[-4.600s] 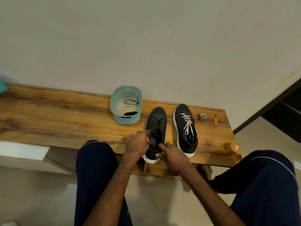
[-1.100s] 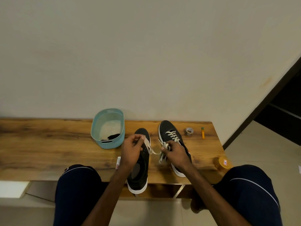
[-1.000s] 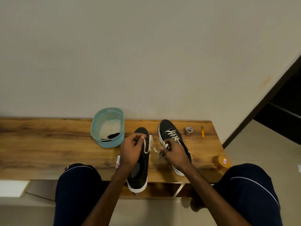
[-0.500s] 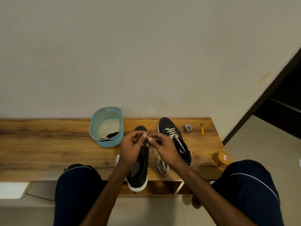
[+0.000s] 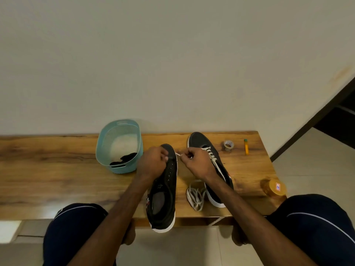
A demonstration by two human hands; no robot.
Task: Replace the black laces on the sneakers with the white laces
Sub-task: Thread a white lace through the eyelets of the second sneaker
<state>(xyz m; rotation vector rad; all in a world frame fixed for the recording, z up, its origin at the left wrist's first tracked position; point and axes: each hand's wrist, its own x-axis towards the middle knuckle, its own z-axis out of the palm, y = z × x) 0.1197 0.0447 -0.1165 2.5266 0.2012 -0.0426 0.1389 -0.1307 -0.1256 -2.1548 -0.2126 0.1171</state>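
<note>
Two hands (image 5: 153, 164) (image 5: 198, 164) — (seemingly) on white lace (image 5: 178, 154)

We find broad bare surface (image 5: 48, 169) left of the basket (image 5: 123, 167); right of the laced sneaker (image 5: 197, 140), a tape roll (image 5: 228, 145), marker (image 5: 245, 146) and jar (image 5: 274, 188) block passage.

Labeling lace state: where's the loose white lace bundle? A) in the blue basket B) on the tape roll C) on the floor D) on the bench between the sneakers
D: the white lace lies bunched on the bench between the unlaced sneaker and the white-laced sneaker.
</note>
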